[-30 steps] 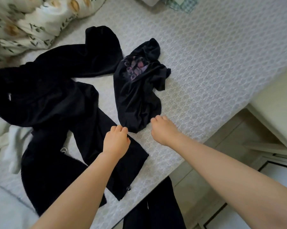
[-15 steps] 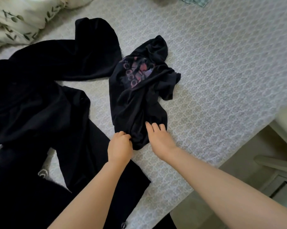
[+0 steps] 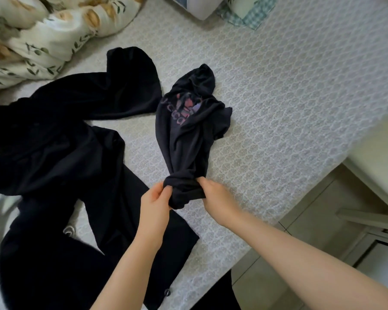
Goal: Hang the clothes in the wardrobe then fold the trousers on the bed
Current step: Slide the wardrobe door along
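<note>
Head: black shirt (image 3: 184, 139) stretches beyond left hand (image 3: 153, 203), right hand (image 3: 215, 199) grip

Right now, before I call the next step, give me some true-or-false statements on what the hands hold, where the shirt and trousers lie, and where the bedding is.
1. The left hand and the right hand both grip the near end of the black printed shirt. True.
2. The shirt hangs clear of the bed. False: its far part, with the print, lies on the bed.
3. The black trousers lie unfolded on the bed, left of the shirt. True.
4. The left hand holds the trousers. False: it grips only the shirt.
5. The floral duvet lies at the bed's near edge. False: it is bunched at the far left.
</note>
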